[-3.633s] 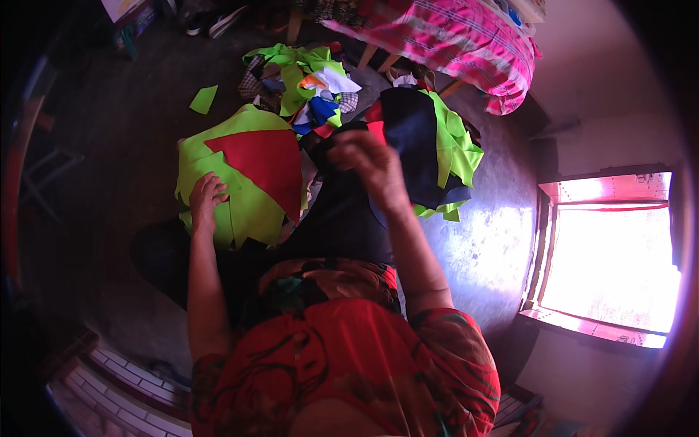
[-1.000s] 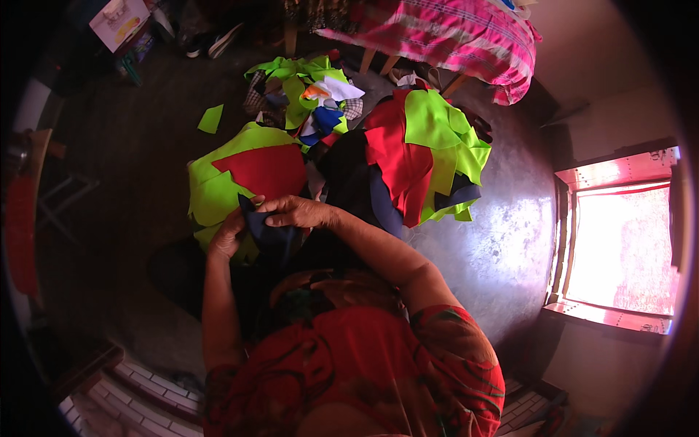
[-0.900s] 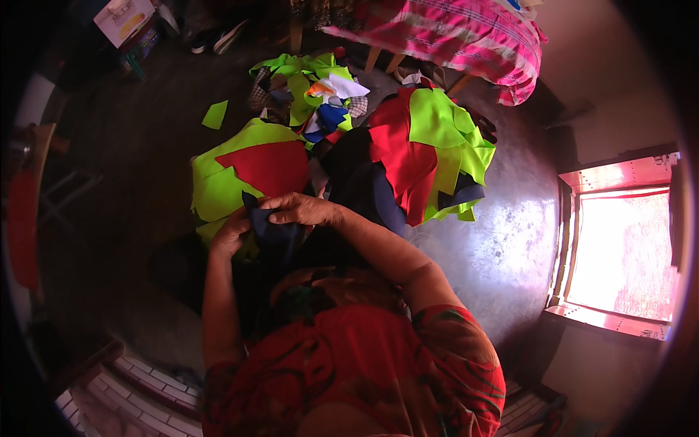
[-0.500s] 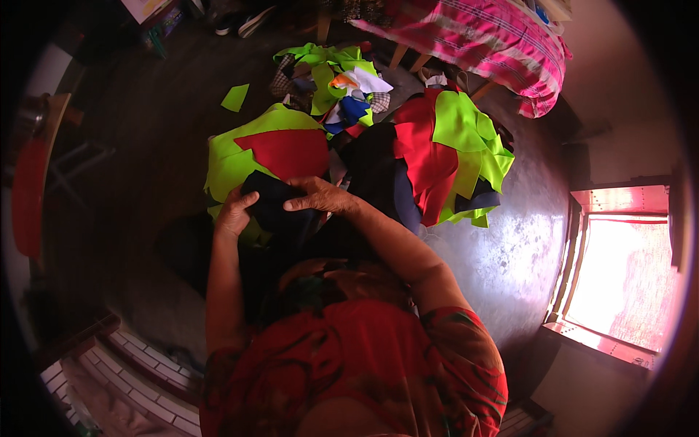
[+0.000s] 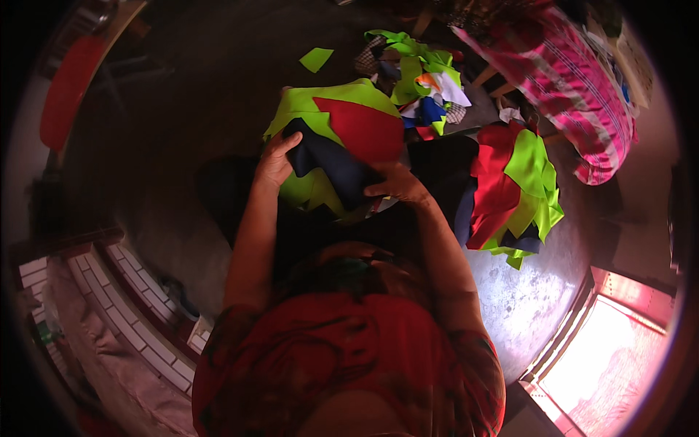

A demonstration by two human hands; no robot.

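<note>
A dark navy cloth piece (image 5: 331, 162) stretches between my two hands over my lap. My left hand (image 5: 277, 159) pinches its left end, thumb on top. At its right end, my right hand (image 5: 397, 182) grips the cloth, the fingers partly in shadow. Just beyond lies a heap of lime-green cloth (image 5: 349, 92) with a red cloth piece (image 5: 360, 130) on top. More lime-green cloth shows below the navy piece. To the right, a second pile holds red cloth (image 5: 496, 186) and lime-green cloth (image 5: 535, 171), with some dark pieces underneath.
Farther off, mixed scraps (image 5: 426, 80) in green, white, blue and checks lie on the floor. A single green scrap (image 5: 317, 59) lies apart. A pink plaid cloth (image 5: 575, 95) drapes over wooden-legged furniture at right. A bright window (image 5: 597, 368) is at lower right.
My right hand has moved away from my left, and the navy cloth is now spread between them. The whole view has turned, shifting the piles toward the right.
</note>
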